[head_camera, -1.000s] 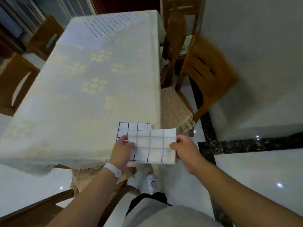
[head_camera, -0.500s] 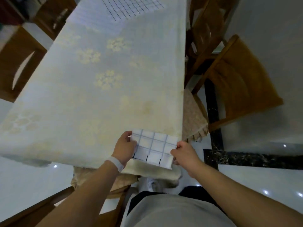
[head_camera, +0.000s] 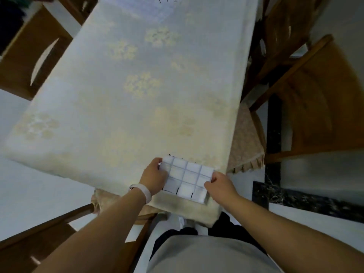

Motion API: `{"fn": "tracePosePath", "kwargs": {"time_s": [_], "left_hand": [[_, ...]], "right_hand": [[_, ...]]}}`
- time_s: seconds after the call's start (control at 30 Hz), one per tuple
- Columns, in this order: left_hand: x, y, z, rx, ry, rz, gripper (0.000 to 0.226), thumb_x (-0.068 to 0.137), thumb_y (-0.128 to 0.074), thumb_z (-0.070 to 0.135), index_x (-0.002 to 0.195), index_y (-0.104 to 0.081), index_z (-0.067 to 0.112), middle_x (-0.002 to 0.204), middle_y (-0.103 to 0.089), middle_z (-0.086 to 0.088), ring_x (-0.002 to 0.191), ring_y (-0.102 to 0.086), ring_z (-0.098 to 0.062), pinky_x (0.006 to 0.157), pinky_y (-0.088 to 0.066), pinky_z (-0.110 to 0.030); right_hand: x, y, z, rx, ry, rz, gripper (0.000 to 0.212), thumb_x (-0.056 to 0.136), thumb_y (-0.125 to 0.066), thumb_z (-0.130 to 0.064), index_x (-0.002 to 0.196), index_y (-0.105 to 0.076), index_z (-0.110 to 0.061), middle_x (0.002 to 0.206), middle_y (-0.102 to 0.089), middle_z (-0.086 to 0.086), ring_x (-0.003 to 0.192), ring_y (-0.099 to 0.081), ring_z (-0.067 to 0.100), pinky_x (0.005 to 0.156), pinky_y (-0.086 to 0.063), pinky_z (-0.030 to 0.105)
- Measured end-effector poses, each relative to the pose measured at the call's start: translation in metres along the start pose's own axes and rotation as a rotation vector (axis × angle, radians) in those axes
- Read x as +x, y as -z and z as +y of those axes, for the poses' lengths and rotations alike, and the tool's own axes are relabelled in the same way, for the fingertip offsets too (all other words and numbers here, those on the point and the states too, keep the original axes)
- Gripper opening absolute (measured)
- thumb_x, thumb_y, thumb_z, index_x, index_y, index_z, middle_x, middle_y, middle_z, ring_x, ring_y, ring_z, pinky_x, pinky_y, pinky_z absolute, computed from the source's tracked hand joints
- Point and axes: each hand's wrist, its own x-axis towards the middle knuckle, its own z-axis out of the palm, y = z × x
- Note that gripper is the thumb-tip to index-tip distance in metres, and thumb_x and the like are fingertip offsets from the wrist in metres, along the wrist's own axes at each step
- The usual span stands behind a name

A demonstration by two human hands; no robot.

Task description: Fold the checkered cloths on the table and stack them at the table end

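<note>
A folded white checkered cloth (head_camera: 187, 177) lies on the near right corner of the table (head_camera: 122, 99), on top of another folded checkered cloth whose dark edge peeks out behind it. My left hand (head_camera: 154, 177) grips the cloth's left edge, fingers curled over its far left corner. My right hand (head_camera: 219, 185) pinches its right edge. At the table's far end lies another checkered cloth (head_camera: 167, 2), spread flat and cut off by the frame's top.
A cream flower-patterned tablecloth covers the table. Wooden chairs stand at the right (head_camera: 315, 99), at the far left (head_camera: 33, 56) and at the near left (head_camera: 49, 229). A cushioned seat (head_camera: 246, 142) sits at the table's right edge.
Both hands carried the folded cloth from in front of the table edge onto the cloth lying on the near right corner. The view tilted down and closer to the table.
</note>
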Motion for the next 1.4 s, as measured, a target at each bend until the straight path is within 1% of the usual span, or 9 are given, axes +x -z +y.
{"fn": "tracePosePath", "kwargs": {"time_s": [0.2,0.43,0.57,0.67,0.77,0.93,1.13,1.27,1.4], "left_hand": [[0.004,-0.001,-0.007,0.081,-0.024,0.004,0.037,0.093,-0.050,0.021,0.130,-0.045,0.021,0.090,-0.060,0.005,0.075,-0.060,-0.016,0.056,-0.048,-0.029],[0.004,0.000,-0.006,0.078,-0.070,0.045,0.045,0.090,-0.057,0.017,0.133,-0.046,0.020,0.089,-0.058,0.007,0.076,-0.058,-0.010,0.056,-0.045,-0.023],[0.003,0.007,-0.005,0.038,-0.065,0.105,0.044,0.091,-0.057,0.018,0.134,-0.048,0.013,0.098,-0.057,0.000,0.079,-0.057,-0.012,0.058,-0.043,-0.020],[-0.001,0.014,0.002,-0.020,-0.038,0.127,0.040,0.091,-0.057,0.019,0.130,-0.051,0.012,0.113,-0.055,-0.007,0.090,-0.056,-0.018,0.071,-0.046,-0.028],[-0.009,0.021,0.011,-0.012,-0.117,0.157,0.036,0.090,-0.059,0.022,0.125,-0.054,0.015,0.119,-0.054,-0.007,0.097,-0.056,-0.018,0.082,-0.046,-0.031],[-0.032,0.039,0.028,0.030,-0.317,0.161,0.031,0.091,-0.059,0.024,0.121,-0.057,0.017,0.115,-0.055,-0.001,0.096,-0.056,-0.014,0.080,-0.044,-0.027],[-0.055,0.061,0.025,0.211,-0.499,0.213,0.037,0.092,-0.058,0.029,0.127,-0.053,0.021,0.121,-0.055,0.003,0.103,-0.053,-0.012,0.085,-0.044,-0.028],[-0.069,0.070,0.005,0.330,-0.522,0.235,0.045,0.091,-0.057,0.034,0.134,-0.048,0.023,0.129,-0.054,0.001,0.116,-0.050,-0.018,0.094,-0.045,-0.036],[-0.093,0.070,-0.014,0.471,-0.493,0.262,0.045,0.092,-0.054,0.038,0.134,-0.049,0.024,0.135,-0.050,0.002,0.118,-0.049,-0.021,0.093,-0.045,-0.036]], "right_hand": [[0.005,0.003,0.005,-0.094,0.007,-0.035,0.033,0.089,-0.058,-0.016,0.066,-0.037,-0.028,0.064,-0.043,-0.010,0.056,-0.040,0.004,0.047,-0.027,0.021],[0.007,0.012,0.010,-0.050,-0.071,-0.044,0.015,0.085,-0.060,-0.026,0.077,-0.050,-0.018,0.075,-0.057,0.002,0.069,-0.054,0.020,0.060,-0.038,0.032],[0.003,0.021,0.011,0.006,-0.090,-0.010,0.020,0.088,-0.060,-0.032,0.082,-0.055,-0.015,0.080,-0.060,0.005,0.073,-0.057,0.020,0.064,-0.042,0.032],[-0.001,0.031,-0.001,-0.018,-0.070,0.030,0.021,0.091,-0.057,-0.033,0.091,-0.059,-0.012,0.087,-0.064,0.008,0.083,-0.061,0.025,0.067,-0.044,0.033],[-0.007,0.039,-0.019,-0.007,0.013,0.082,0.016,0.088,-0.058,-0.026,0.092,-0.060,-0.011,0.088,-0.064,0.009,0.086,-0.061,0.027,0.074,-0.049,0.038],[-0.023,0.046,-0.047,-0.093,0.170,0.167,0.008,0.087,-0.057,-0.028,0.089,-0.057,-0.020,0.084,-0.061,0.001,0.078,-0.059,0.021,0.072,-0.050,0.037],[-0.054,0.041,-0.066,-0.337,0.481,0.190,0.030,0.096,-0.051,-0.032,0.122,-0.056,-0.018,0.119,-0.056,-0.001,0.104,-0.055,0.015,0.091,-0.047,0.034],[-0.069,0.028,-0.067,-0.518,0.628,0.152,0.034,0.099,-0.046,-0.037,0.128,-0.053,-0.022,0.128,-0.052,-0.004,0.113,-0.051,0.017,0.093,-0.044,0.033],[-0.079,0.016,-0.067,-0.671,0.728,0.116,0.035,0.098,-0.043,-0.038,0.128,-0.054,-0.023,0.128,-0.050,-0.003,0.115,-0.050,0.020,0.092,-0.044,0.034]]}}
